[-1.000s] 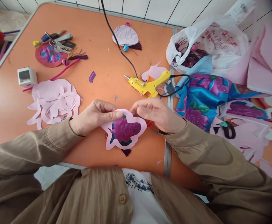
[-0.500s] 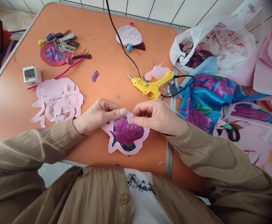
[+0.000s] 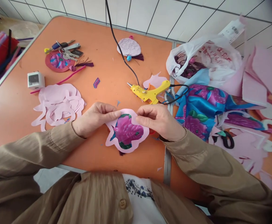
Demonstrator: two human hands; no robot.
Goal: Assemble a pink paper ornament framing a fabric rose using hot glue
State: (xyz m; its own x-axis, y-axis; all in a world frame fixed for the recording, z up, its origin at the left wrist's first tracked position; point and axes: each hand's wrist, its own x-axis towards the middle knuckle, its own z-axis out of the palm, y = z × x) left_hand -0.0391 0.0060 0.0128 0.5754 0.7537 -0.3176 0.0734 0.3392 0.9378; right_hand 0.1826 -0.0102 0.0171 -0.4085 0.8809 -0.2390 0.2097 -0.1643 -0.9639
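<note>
Between my hands is a fish-shaped piece (image 3: 128,132), with purple, blue and green printed cloth inside a pale pink border. My left hand (image 3: 96,117) pinches its upper left edge between thumb and fingers. On the upper right edge, the thumb and curled fingers of my right hand (image 3: 160,120) are closed. A small dark bit shows beneath the piece's lower edge. Just beyond my right hand lies a yellow glue gun (image 3: 150,92), its nozzle pointing left.
Pink cutouts (image 3: 60,104) are piled left. Keys (image 3: 68,51) rest on a round ornament (image 3: 54,66) near a white cube (image 3: 35,80). A white ornament (image 3: 129,47) lies at the back. Blue printed cloth (image 3: 204,107) and a plastic bag (image 3: 222,59) are on the right.
The view has shifted, so the table's far edge sits lower. My hands are slightly farther apart, and more of the piece's pink top edge shows between them.
</note>
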